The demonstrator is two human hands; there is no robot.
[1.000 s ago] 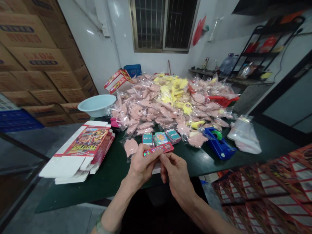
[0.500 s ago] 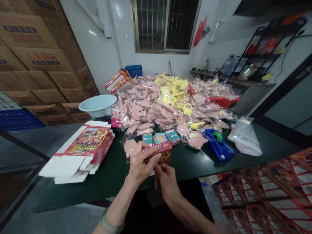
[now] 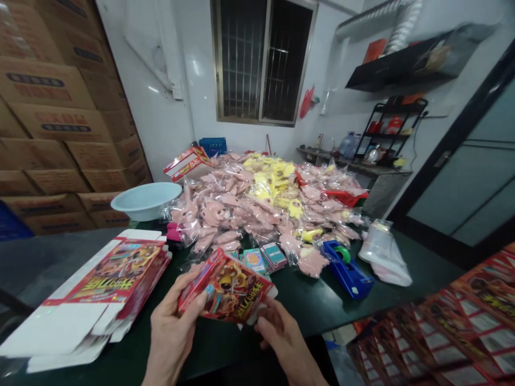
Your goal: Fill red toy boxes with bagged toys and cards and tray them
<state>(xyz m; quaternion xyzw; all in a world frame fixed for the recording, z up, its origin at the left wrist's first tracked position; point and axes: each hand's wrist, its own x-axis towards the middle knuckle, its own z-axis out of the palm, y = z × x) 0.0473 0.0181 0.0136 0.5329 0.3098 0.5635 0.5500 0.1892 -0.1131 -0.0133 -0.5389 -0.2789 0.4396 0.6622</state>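
Observation:
A red printed cardboard box [image 3: 233, 287] is tilted in front of me, its cartoon face turned up. My left hand [image 3: 177, 316] is closed round its left end, with the thumb across the front. At the right end, where a white flap shows, the curled fingers of my right hand [image 3: 279, 327] grip the edge. Just behind the box lie small stacks of cards [image 3: 254, 260] with green and teal faces, partly hidden by it. A flat stack of unfolded red-and-white cartons [image 3: 120, 273] rests on the left of the dark green table [image 3: 306, 300].
A heap of bagged pink and yellow plush-like pieces [image 3: 241, 209] covers the table's back. A pale blue basin [image 3: 147, 198] stands left of it. To the right are a blue tape dispenser [image 3: 348, 273] and clear plastic bags [image 3: 386, 252]. Red printed boxes [image 3: 438, 327] are stacked lower right.
The box has turned so its printed front faces me. My left hand has shifted to its left end, and my right hand stays at the right end. The camera view has tilted up.

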